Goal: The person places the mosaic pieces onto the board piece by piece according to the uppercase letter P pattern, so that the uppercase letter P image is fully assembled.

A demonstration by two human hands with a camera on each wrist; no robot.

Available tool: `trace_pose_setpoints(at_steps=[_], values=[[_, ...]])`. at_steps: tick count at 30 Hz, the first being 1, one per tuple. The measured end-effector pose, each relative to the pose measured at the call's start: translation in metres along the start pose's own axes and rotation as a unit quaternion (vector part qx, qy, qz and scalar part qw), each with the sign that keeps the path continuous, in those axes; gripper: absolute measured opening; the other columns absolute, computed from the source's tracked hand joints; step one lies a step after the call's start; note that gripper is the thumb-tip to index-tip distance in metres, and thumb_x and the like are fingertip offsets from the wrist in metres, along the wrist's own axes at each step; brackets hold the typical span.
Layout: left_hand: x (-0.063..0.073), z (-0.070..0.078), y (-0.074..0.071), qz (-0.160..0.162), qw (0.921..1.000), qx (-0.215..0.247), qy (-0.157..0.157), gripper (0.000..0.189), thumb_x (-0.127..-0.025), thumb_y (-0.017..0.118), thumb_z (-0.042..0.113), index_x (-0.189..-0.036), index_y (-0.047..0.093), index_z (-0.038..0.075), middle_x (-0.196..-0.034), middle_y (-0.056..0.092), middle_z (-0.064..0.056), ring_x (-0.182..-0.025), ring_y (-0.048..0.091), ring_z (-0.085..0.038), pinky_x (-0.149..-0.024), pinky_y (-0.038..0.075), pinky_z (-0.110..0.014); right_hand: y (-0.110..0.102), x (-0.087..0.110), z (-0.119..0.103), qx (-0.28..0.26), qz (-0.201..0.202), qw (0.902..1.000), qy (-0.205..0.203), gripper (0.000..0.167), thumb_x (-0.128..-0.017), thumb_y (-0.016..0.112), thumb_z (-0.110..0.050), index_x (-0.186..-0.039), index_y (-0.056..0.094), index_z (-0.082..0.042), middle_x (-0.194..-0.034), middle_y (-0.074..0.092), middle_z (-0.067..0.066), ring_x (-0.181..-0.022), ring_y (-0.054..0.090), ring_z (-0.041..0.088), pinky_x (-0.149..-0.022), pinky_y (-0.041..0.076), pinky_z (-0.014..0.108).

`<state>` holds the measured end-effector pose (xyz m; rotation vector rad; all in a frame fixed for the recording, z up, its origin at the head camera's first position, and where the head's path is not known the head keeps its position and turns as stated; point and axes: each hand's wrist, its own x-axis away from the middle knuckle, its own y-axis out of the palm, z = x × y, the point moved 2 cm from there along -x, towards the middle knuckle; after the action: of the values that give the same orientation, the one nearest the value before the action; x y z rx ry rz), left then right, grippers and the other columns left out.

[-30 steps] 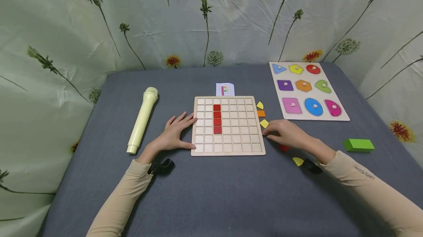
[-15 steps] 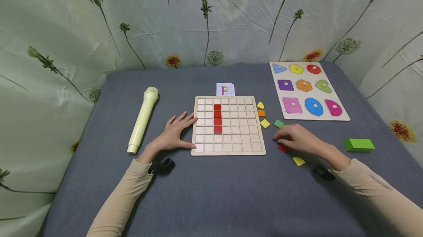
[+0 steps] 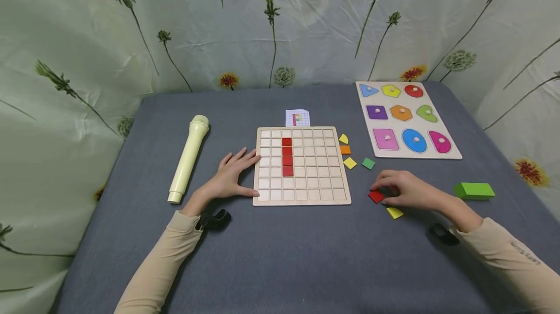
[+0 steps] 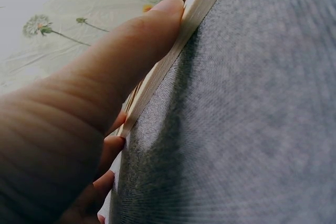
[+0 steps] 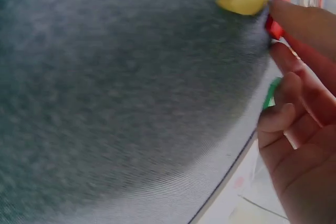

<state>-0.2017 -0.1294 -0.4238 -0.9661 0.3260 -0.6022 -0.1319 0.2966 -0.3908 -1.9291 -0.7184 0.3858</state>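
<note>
A wooden grid board [image 3: 317, 197] lies flat with several red square tiles [image 3: 287, 160] set in one column. My left hand [image 3: 227, 178] is spread at its left edge, fingers straight; the thumb [image 4: 157, 22] rests on the rim in the left wrist view. Right of the board, my right hand [image 3: 407, 188] pinches a loose red square tile [image 3: 376, 197] between thumb and fingers, low over the cloth. A yellow quarter-round tile [image 3: 394, 213] lies just below that hand. Beside the board are a green square [image 3: 368, 163], a yellow square [image 3: 350, 163], an orange tile [image 3: 345, 149] and another yellow quarter-round [image 3: 343, 138].
Behind the board lies a small pattern card [image 3: 297, 118]. A knobbed shape puzzle [image 3: 365, 131] is at the back right, and a green block [image 3: 474, 191] sits beyond my right wrist. On the left lies a pale yellow microphone-shaped tube [image 3: 189, 158]. Grey cloth [image 3: 280, 255] covers the table.
My right hand has moved right and slightly nearer, from beside the board onto the loose red tile, uncovering the green square. The left hand stays in place.
</note>
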Motion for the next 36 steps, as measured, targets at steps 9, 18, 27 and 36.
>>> trace_pose_setpoints(at_steps=[9,18,27,36], values=[[0.001,-0.002,0.0,0.001,1.0,0.0,0.001,0.096,-0.069,0.08,0.042,-0.147,0.033,0.015,-0.157,0.025,-0.009,-0.147,0.011,-0.034,-0.113,0.001,-0.059,0.007,-0.004,-0.001,0.011,0.043,0.999,0.004,0.023,-0.07,0.079,-0.011,-0.092,0.071,-0.013,-0.087,0.062,-0.007,-0.071,0.046,-0.001,-0.06,0.043,0.016],[0.001,-0.002,0.0,0.002,1.0,-0.004,0.002,0.096,-0.068,0.08,0.043,-0.147,0.033,0.014,-0.156,0.025,-0.009,-0.147,0.013,-0.034,-0.113,0.002,-0.059,0.004,-0.013,-0.008,0.038,0.091,0.9951,0.01,0.027,-0.069,0.082,-0.013,-0.094,0.073,-0.012,-0.088,0.068,-0.004,-0.075,0.052,0.004,-0.062,0.047,0.016],[0.001,-0.002,-0.001,0.001,1.0,-0.005,-0.004,0.096,-0.069,0.08,0.041,-0.148,0.032,0.014,-0.157,0.024,-0.009,-0.147,0.012,-0.033,-0.114,0.001,-0.058,0.005,-0.032,-0.022,0.024,0.109,0.9937,0.009,0.028,-0.07,0.081,-0.013,-0.097,0.073,-0.011,-0.086,0.068,-0.003,-0.068,0.049,0.006,-0.057,0.041,0.016],[0.0,-0.002,0.0,-0.002,1.0,-0.007,0.0,0.096,-0.069,0.08,0.043,-0.148,0.032,0.015,-0.157,0.024,-0.008,-0.147,0.012,-0.033,-0.113,0.002,-0.058,0.009,-0.051,-0.033,0.012,0.113,0.9933,-0.019,0.031,-0.07,0.082,-0.017,-0.099,0.073,-0.009,-0.087,0.068,-0.001,-0.072,0.049,0.004,-0.059,0.042,0.015]])
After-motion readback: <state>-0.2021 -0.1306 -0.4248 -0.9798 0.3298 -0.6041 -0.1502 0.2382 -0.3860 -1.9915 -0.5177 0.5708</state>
